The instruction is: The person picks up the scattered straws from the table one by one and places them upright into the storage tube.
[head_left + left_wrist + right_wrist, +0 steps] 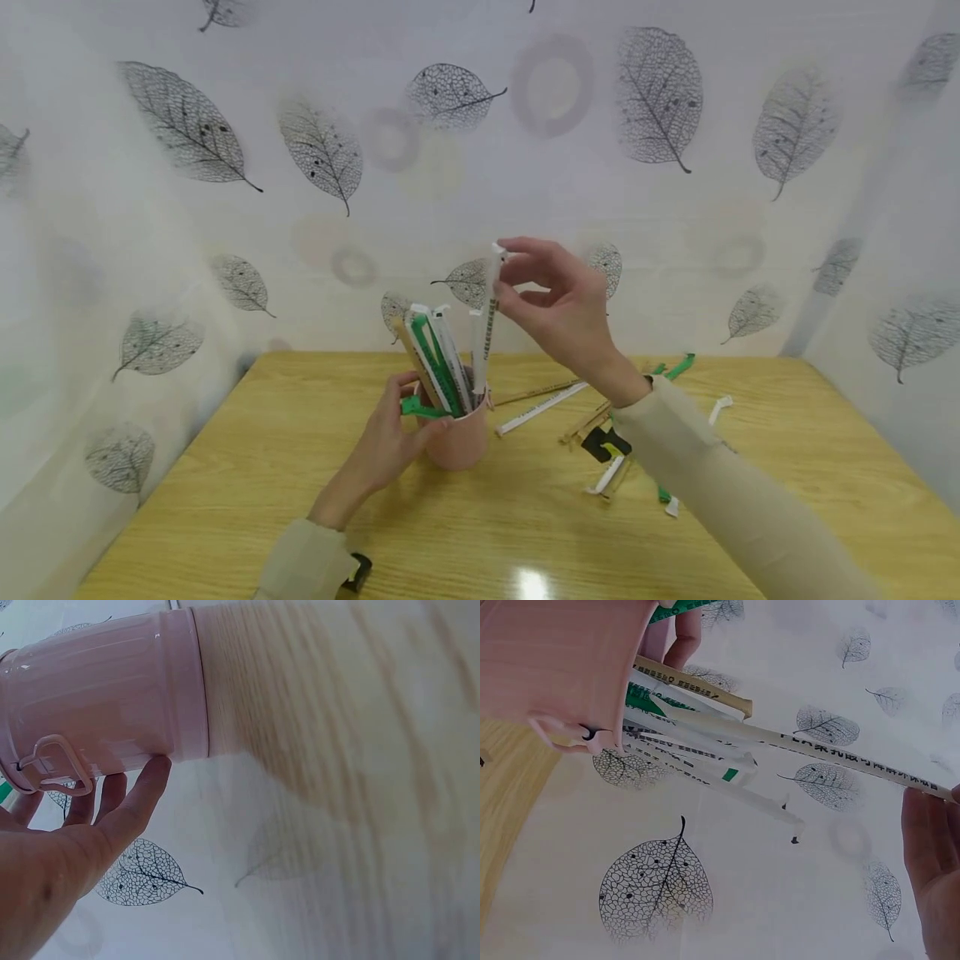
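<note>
A pink bucket-shaped cup (457,446) with small side handles stands on the table, holding several paper-wrapped straws (448,354) in white, green and brown. My left hand (386,442) holds the cup's left side, thumb toward the front; in the left wrist view its fingers lie against the cup near a wire handle (69,766). Above the rim, my right hand (558,308) pinches the upper end of a white wrapped straw (487,325) between thumb and fingers. Its printed wrapper slants down to the cup in the right wrist view; whether its lower end is inside is hard to tell.
More wrapped straws (543,410) lie loose on the wooden table (225,500), right of the cup and partly under the right forearm. A green strip (420,407) sticks out at the cup's left rim. A leaf-patterned curtain (480,192) hangs behind the table.
</note>
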`<act>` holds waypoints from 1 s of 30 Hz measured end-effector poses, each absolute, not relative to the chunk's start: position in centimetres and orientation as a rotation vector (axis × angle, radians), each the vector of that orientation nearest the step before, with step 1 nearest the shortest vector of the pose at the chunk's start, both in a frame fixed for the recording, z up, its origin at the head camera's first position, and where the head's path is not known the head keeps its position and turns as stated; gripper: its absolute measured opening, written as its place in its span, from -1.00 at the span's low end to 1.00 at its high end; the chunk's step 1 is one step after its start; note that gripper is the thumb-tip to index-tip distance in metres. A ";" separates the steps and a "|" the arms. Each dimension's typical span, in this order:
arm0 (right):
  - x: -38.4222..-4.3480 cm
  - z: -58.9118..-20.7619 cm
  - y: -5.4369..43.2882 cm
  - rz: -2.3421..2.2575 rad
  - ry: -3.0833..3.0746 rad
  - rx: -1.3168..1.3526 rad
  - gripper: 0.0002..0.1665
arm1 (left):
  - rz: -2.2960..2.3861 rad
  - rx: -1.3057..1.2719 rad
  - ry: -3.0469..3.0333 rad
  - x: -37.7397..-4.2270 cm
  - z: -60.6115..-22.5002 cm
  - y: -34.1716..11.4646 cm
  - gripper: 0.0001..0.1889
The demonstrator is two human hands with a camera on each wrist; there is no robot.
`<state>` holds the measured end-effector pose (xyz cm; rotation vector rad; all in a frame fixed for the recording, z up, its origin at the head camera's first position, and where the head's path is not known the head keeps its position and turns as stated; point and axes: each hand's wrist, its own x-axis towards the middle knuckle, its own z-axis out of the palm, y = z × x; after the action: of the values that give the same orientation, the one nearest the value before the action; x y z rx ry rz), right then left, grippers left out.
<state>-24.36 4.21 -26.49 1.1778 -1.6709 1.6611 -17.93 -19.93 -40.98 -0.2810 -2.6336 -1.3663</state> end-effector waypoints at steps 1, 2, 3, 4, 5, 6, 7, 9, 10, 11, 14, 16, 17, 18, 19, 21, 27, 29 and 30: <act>-24.4 -26.7 4.0 1.660 -1.675 1.186 -0.51 | -1.370 -0.285 -2.633 -17.9 -41.0 -19.9 -0.23; -24.5 -26.8 3.8 1.663 -1.680 1.194 -0.51 | -1.369 -0.285 -2.635 -17.9 -41.0 -19.9 -0.23; -24.6 -27.0 3.6 1.666 -1.685 1.200 -0.51 | -1.372 -0.287 -2.636 -17.9 -41.0 -19.9 -0.23; -24.6 -27.2 3.5 1.666 -1.696 1.205 -0.51 | -1.376 -0.288 -2.635 -18.0 -41.0 -19.9 -0.23; -24.8 -27.4 3.3 1.667 -1.711 1.207 -0.50 | -1.378 -0.286 -2.635 -18.0 -41.0 -19.9 -0.23; -24.8 -27.6 3.2 1.665 -1.728 1.207 -0.51 | -1.381 -0.285 -2.636 -18.0 -41.0 -19.9 -0.23; -24.9 -27.8 3.1 1.663 -1.741 1.208 -0.51 | -1.385 -0.284 -2.635 -18.0 -41.0 -19.9 -0.23; -25.0 -28.4 3.1 1.659 -1.772 1.202 -0.51 | -1.389 -0.285 -2.632 -18.0 -40.9 -20.0 -0.23; -25.1 -28.7 3.1 1.655 -1.790 1.199 -0.51 | -1.392 -0.285 -2.632 -18.1 -40.9 -20.0 -0.23; -25.2 -29.0 3.1 1.653 -1.808 1.196 -0.51 | -1.392 -0.285 -2.631 -18.1 -40.8 -20.0 -0.23; -25.3 -29.9 3.1 1.656 -1.853 1.188 -0.52 | -1.394 -0.280 -2.634 -18.1 -40.8 -20.0 -0.23; -25.4 -30.4 3.2 1.652 -1.877 1.183 -0.52 | -1.395 -0.278 -2.635 -18.1 -40.9 -20.0 -0.23; -25.4 -30.7 3.2 1.649 -1.884 1.182 -0.52 | -1.394 -0.277 -2.634 -18.1 -40.9 -20.0 -0.23; -25.5 -31.0 3.2 1.647 -1.891 1.183 -0.51 | -1.396 -0.275 -2.635 -18.2 -41.0 -20.0 -0.23; -25.5 -31.3 3.2 1.643 -1.897 1.181 -0.51 | -1.398 -0.273 -2.633 -18.2 -41.0 -19.9 -0.23; -25.6 -31.9 3.3 1.629 -1.903 1.186 -0.51 | -1.400 -0.269 -2.635 -18.2 -40.9 -19.9 -0.23; -25.7 -33.4 3.5 1.613 -1.926 1.212 -0.52 | -1.408 -0.269 -2.638 -18.0 -40.7 -19.8 -0.24; -25.7 -33.8 3.6 1.617 -1.930 1.214 -0.51 | -1.423 -0.291 -2.623 -18.0 -40.7 -19.8 -0.25; -25.6 -33.9 3.6 1.618 -1.930 1.213 -0.51 | -1.431 -0.305 -2.612 -17.9 -40.7 -19.8 -0.26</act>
<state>-25.62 3.58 -33.95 1.2132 -1.9302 1.6183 -17.94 -19.84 -40.67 -0.3049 -2.6120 -1.4314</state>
